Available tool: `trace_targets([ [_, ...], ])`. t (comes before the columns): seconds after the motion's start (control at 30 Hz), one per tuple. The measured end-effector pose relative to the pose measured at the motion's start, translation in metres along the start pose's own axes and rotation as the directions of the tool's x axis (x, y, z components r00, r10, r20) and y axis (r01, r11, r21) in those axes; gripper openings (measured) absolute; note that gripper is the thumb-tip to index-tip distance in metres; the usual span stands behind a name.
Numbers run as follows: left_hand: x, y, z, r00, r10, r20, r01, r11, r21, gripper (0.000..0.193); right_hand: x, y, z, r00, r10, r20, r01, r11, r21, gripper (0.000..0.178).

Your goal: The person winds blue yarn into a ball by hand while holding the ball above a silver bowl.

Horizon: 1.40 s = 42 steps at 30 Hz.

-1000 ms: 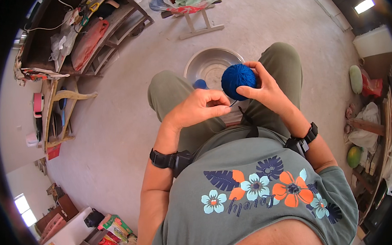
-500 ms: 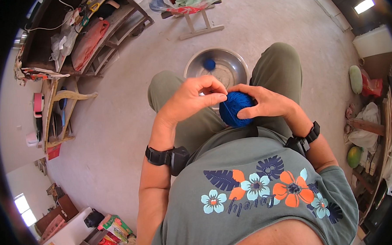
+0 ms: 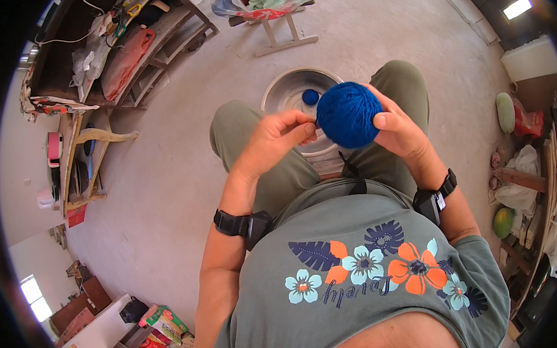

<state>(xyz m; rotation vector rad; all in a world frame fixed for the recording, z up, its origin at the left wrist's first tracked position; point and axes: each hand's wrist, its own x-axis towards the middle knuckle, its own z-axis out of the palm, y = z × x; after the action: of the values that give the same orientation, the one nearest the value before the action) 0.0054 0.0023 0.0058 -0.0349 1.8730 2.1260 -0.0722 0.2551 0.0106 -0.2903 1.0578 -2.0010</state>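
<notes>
A large blue ball of yarn (image 3: 349, 116) is held up above my lap, in front of the basin. My right hand (image 3: 400, 124) grips it from the right side, thumb on the near face and the other fingers mostly hidden behind it. Close to the ball's left edge, my left hand (image 3: 281, 138) is closed in a pinch, apparently on the yarn strand, though the strand itself is hard to make out there. A smaller blue ball of yarn (image 3: 310, 97) lies inside the shiny metal basin (image 3: 276, 90) on the floor between my knees.
Beyond the basin stands a small wooden stool (image 3: 283, 37) carrying a bag of cloth. A wooden cabinet (image 3: 161, 55) with bags and scissors is at the far left. Along the right wall sit a green gourd (image 3: 506, 113), plastic bags and a green-orange fruit (image 3: 504, 223).
My right hand has raised the large yarn ball up and away from my belly and turned it. The left hand has shifted slightly down. The small ball has moved right in the basin.
</notes>
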Motion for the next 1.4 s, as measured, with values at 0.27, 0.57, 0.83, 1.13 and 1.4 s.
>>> trace_targets([
  [0.27,-0.001,0.005,0.011,1.0,0.011,0.028,-0.013,0.997,0.072,0.015,0.005,0.008,0.01,0.994,-0.089,-0.066,0.091,0.995,0.029,0.072],
  [0.57,0.001,-0.003,0.011,0.999,-0.029,-0.012,0.031,0.984,0.175,0.014,0.006,0.005,0.014,0.998,0.013,-0.068,-0.012,1.0,0.008,0.072],
  [0.83,0.002,-0.003,0.016,0.994,-0.108,0.027,0.1,0.976,0.193,0.013,0.011,0.011,0.022,0.966,-0.073,-0.25,0.028,0.984,-0.177,0.08],
  [1.13,-0.004,0.017,0.003,0.958,0.058,0.279,-0.114,0.975,0.189,0.009,0.01,0.019,0.011,0.96,-0.168,-0.223,-0.01,0.778,-0.629,0.078],
  [1.4,-0.001,0.026,0.002,0.986,0.057,0.157,-0.079,0.987,0.139,0.009,0.009,0.017,0.007,0.957,-0.108,-0.269,-0.033,0.88,-0.473,0.072],
])
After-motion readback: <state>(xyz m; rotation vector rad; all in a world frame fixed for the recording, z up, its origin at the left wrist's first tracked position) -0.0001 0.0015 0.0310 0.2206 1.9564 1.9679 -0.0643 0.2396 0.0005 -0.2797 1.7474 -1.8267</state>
